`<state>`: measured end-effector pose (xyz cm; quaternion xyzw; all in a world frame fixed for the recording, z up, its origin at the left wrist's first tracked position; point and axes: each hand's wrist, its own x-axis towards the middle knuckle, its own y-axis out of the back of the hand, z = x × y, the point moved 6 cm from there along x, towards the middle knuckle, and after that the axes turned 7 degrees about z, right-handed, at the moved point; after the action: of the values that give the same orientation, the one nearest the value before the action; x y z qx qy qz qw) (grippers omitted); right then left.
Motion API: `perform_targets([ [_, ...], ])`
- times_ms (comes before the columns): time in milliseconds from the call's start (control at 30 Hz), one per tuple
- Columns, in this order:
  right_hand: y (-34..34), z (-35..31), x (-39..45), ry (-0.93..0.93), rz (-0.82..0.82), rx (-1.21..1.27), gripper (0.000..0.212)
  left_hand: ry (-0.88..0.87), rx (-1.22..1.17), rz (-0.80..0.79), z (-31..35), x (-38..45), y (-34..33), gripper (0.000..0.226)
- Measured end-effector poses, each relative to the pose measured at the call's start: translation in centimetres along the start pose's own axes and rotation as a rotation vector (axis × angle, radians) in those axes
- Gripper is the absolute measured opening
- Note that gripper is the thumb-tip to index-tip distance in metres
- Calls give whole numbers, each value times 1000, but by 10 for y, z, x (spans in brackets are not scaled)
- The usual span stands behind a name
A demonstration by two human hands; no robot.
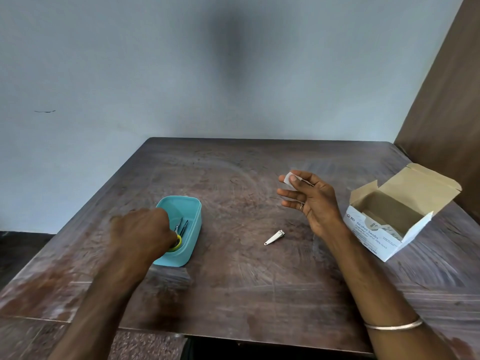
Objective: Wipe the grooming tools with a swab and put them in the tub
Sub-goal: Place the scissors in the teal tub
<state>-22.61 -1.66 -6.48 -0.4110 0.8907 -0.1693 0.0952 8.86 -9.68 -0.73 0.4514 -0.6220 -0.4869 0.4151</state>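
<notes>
A teal tub [193,211] sits left of centre on the wooden table. My left hand [141,229] reaches into the tub, fingers closed around the yellow handle of small scissors [178,239], whose blades point toward the tub's far end. A second thin metal tool [185,226] lies beside the blades inside the tub. My right hand [310,201] hovers above the table to the right, pinching a small white swab [287,179] between thumb and forefinger. A silver nail clipper [274,237] lies on the table between the tub and my right arm.
An open white box of alcohol swabs [381,229] stands at the right, flaps up. The table [246,276] abuts a pale wall at the back and a brown panel at the right. Its front edge runs near the bottom of view.
</notes>
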Motion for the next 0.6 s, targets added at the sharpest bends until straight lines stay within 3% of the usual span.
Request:
perform_targets([
  [433, 2, -1, 1, 10, 11, -25, 17, -69, 185, -48, 6, 2, -2, 36],
  [600, 4, 0, 1, 9, 38, -55, 25, -14, 77, 233, 10, -5, 28, 22],
])
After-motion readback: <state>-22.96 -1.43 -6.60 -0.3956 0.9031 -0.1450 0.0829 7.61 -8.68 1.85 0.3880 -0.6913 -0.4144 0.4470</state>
